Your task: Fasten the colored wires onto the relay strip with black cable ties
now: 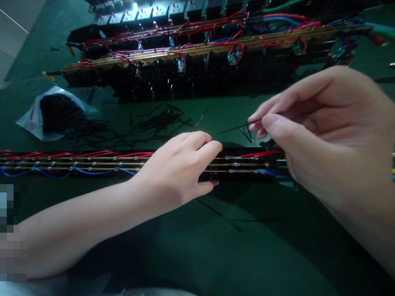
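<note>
— So, what was each hand doing?

— The left hand point(182, 168) lay palm-down across the wired strip point(77, 162), fingers curled over its far edge and thumb tucked against the near edge, closed on it. I'd judge that clasp kept the long strip from sliding on the green surface point(247, 255). The right hand point(321, 135) was raised just above the strip's right end, thumb and forefinger pinched shut on a thin black cable tie point(234, 128), which stuck out leftward, clear of the strip.

— Why so fine a pinch?

— The tie was slender; fingertips probably gave the best aim.

— And the counts?

— Two hands, one person. One strip in front, lying left to right near the person, with three brass rails, red wires along the far side and blue along the near. One tie was held, and one lone tie point(220, 215) lay on the surface in front of the strip. Beyond the strip was a scatter of loose ties point(154, 123), too tangled to count, spilling from one clear bag point(52, 113) at the left, probably kept there for easy reach. At the back stood a stack of similar strips point(197, 61). I made out at least three rows, but no exact count.
</note>
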A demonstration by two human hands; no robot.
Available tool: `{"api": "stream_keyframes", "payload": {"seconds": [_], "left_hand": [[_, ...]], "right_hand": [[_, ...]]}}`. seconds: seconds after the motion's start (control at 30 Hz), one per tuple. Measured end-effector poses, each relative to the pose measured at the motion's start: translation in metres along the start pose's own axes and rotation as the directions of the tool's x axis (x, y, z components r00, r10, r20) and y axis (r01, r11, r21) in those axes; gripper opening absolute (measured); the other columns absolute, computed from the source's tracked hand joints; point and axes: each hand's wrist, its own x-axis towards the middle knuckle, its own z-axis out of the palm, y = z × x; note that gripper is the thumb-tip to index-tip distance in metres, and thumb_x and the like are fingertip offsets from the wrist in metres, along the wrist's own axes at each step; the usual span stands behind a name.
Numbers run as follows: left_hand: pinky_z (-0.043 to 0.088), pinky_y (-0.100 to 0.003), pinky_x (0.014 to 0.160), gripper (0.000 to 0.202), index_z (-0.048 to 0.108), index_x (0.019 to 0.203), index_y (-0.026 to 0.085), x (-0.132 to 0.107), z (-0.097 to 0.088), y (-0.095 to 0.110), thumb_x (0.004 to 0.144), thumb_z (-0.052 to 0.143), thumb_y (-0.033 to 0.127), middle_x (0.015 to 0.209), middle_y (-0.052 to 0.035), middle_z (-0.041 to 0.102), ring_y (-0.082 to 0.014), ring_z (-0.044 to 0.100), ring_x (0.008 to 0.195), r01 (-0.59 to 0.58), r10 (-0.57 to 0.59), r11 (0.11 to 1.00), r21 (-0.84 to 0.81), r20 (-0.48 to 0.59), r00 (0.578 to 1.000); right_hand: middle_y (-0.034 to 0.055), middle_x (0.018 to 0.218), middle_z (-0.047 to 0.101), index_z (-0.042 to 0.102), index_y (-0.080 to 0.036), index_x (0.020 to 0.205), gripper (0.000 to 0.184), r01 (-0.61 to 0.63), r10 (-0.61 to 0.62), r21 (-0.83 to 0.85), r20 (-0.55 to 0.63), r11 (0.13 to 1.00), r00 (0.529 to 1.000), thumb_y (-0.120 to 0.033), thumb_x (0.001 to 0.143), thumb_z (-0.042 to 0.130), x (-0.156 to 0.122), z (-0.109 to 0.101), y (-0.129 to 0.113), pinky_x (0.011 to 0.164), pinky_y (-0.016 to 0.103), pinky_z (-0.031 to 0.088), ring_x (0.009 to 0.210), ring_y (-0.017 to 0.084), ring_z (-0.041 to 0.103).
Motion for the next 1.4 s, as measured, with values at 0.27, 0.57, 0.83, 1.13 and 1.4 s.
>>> {"api": "stream_keyframes", "payload": {"seconds": [0.27,0.57,0.83,1.13,1.4], "left_hand": [[0.057,-0.034,0.086,0.039,0.061,0.12,0.017,0.001,-0.003,0.001,0.084,0.075,0.025,0.121,-0.0092,0.066,-0.0227,0.067,0.102,0.015,-0.014,0.998,-0.054,0.027,1.0],[0.054,-0.033,0.088,0.039,0.057,0.12,0.02,0.0,-0.002,0.001,0.085,0.074,0.021,0.12,-0.0058,0.068,-0.0222,0.067,0.105,0.007,-0.006,0.997,-0.074,0.009,1.0],[0.053,-0.032,0.089,0.036,0.055,0.118,0.02,0.0,-0.002,0.004,0.085,0.071,0.02,0.119,-0.0056,0.067,-0.0214,0.066,0.105,0.032,-0.031,0.997,-0.075,0.016,0.999],[0.053,-0.034,0.086,0.035,0.054,0.115,0.021,0.002,-0.004,0.011,0.084,0.071,0.019,0.119,-0.0062,0.066,-0.0237,0.066,0.105,0.053,-0.053,0.999,-0.008,0.045,0.998],[0.054,-0.037,0.087,0.038,0.055,0.113,0.022,0.009,-0.011,0.018,0.08,0.073,0.018,0.118,-0.0058,0.065,-0.026,0.066,0.107,0.087,-0.093,0.995,0.053,0.135,0.986]], "right_hand": [[-0.0048,0.091,0.068,0.058,-0.024,0.087,0.016,-0.006,0.006,-0.004,0.002,1.0,1.0,-0.012,0.088,0.068,0.0,0.001,-0.002,0.064,0.026,0.057,0.077,0.009,0.068],[-0.0049,0.093,0.067,0.057,-0.024,0.087,0.015,-0.008,0.009,-0.044,0.018,0.999,1.0,-0.013,0.091,0.067,0.0,-0.001,-0.003,0.066,0.03,0.057,0.078,0.01,0.066],[-0.0051,0.093,0.067,0.056,-0.024,0.088,0.015,-0.011,0.012,-0.055,0.019,0.998,1.0,-0.014,0.091,0.068,-0.001,-0.002,-0.003,0.068,0.03,0.057,0.079,0.009,0.066],[-0.0056,0.094,0.066,0.058,-0.026,0.088,0.011,-0.041,0.043,-0.085,0.021,0.996,0.999,-0.02,0.094,0.066,0.0,-0.001,-0.006,0.069,0.032,0.058,0.081,0.01,0.068],[-0.0059,0.095,0.063,0.055,-0.026,0.087,0.012,-0.063,0.068,-0.088,0.045,0.994,0.997,-0.02,0.093,0.063,-0.001,-0.003,-0.009,0.072,0.03,0.057,0.083,0.01,0.067]]}}
